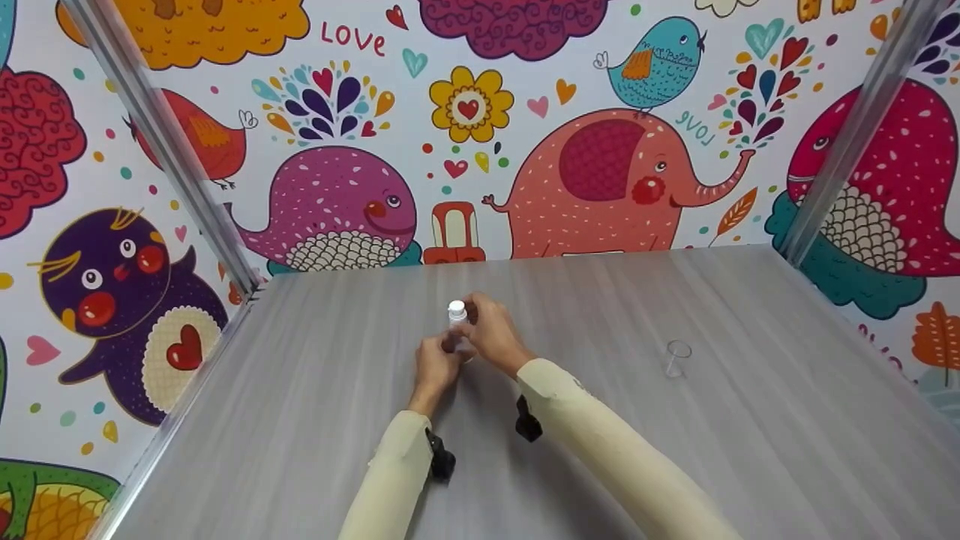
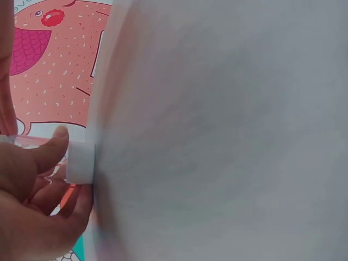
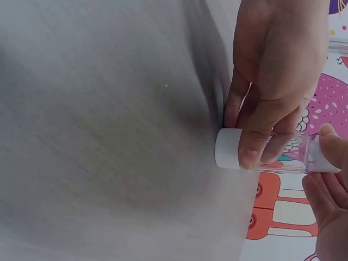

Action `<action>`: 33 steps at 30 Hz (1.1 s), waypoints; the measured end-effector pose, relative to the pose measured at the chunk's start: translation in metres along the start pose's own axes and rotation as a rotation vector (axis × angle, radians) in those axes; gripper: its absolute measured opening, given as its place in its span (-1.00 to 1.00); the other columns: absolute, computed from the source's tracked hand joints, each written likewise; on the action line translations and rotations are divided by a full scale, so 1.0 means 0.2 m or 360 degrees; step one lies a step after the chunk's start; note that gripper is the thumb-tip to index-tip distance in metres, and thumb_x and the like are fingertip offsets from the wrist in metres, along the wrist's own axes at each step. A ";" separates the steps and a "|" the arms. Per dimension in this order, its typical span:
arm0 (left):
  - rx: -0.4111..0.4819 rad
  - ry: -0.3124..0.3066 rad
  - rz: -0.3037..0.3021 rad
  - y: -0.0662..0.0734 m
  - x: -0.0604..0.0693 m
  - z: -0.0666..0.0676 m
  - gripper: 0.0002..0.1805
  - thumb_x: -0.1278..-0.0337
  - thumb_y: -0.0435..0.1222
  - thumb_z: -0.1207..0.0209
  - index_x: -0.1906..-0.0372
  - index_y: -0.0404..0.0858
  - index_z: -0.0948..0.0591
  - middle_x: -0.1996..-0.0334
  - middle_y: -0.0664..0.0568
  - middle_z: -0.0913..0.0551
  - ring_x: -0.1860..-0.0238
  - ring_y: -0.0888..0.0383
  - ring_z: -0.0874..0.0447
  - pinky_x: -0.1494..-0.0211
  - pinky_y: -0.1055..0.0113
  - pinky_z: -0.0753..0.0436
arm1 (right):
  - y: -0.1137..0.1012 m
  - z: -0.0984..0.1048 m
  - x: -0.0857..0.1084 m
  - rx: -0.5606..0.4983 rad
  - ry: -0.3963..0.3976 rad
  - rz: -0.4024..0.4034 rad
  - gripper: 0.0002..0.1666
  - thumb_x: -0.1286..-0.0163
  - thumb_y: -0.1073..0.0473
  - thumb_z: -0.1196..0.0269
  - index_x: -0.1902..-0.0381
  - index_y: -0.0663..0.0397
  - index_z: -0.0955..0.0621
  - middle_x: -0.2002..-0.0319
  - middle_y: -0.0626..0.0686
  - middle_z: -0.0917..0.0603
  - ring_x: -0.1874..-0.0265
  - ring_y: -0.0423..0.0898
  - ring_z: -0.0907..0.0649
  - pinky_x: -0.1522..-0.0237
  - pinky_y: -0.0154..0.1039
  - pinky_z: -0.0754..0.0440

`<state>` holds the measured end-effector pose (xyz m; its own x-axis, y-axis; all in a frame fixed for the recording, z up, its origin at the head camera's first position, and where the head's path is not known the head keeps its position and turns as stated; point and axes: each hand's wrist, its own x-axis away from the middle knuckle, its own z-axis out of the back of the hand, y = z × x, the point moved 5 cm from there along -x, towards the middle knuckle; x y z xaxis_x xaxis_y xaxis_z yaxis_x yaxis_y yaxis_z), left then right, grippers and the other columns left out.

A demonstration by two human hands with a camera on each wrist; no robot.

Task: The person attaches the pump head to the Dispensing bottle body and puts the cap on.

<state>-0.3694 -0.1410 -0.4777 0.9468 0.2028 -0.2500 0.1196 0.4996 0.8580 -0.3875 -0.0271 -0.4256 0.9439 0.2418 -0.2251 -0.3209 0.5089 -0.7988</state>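
Observation:
A clear bottle (image 1: 457,319) (image 3: 293,163) with a white cap (image 1: 457,307) and a white base (image 2: 80,163) (image 3: 227,148) stands upright on the table. My left hand (image 1: 437,366) (image 2: 32,201) (image 3: 277,60) grips it low down, thumb and fingers around the base and lower body. Higher up, the thumb and fingers of my right hand (image 1: 495,334) (image 3: 333,209) pinch the top by the cap. Fingers cover part of the clear body. Only the edge of my right hand (image 2: 6,70) shows in the left wrist view.
A small clear glass (image 1: 676,358) stands on the grey table (image 1: 600,330), right of both hands. Behind the table is a wall (image 1: 465,172) with cartoon animals, and metal posts (image 1: 161,142) (image 1: 855,135) rise at its left and right back corners.

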 end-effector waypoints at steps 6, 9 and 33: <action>-0.0025 0.0044 -0.0037 0.00 0.00 0.00 -0.84 0.15 -0.48 -0.41 0.36 -0.45 -0.72 0.59 -0.03 -0.55 0.49 0.15 -0.36 0.34 0.30 -0.40 | 0.01 -0.01 0.01 0.0038 0.0005 -0.0007 -0.35 -0.23 0.13 -0.44 -0.24 0.13 -0.48 -0.11 0.12 -0.60 -0.09 0.00 -0.59 -0.24 -0.09 -0.58; -0.0031 0.0053 -0.0052 0.00 0.00 0.00 -0.82 0.15 -0.47 -0.43 0.34 -0.44 -0.73 0.55 -0.12 -0.63 0.46 0.14 -0.39 0.29 0.26 -0.46 | -0.01 0.01 0.01 0.0039 0.0030 0.0074 -0.30 -0.24 0.07 -0.44 -0.28 0.14 -0.47 -0.17 0.13 -0.56 -0.18 0.03 -0.57 -0.29 -0.08 -0.54; -0.0098 0.0030 -0.0045 0.00 -0.01 0.00 -0.88 0.12 -0.47 -0.39 0.37 -0.40 -0.74 0.56 0.00 -0.62 0.45 0.15 -0.41 0.30 0.28 -0.46 | -0.03 0.01 0.00 -0.0059 -0.0077 0.0324 -0.53 -0.37 0.41 -0.24 -0.24 0.29 -0.52 -0.09 0.22 -0.68 -0.15 0.07 -0.68 -0.20 -0.08 -0.60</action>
<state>-0.3710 -0.1407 -0.4778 0.9374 0.2033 -0.2827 0.1272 0.5559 0.8214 -0.3852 -0.0283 -0.4203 0.8547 0.3763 -0.3577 -0.5006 0.4148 -0.7598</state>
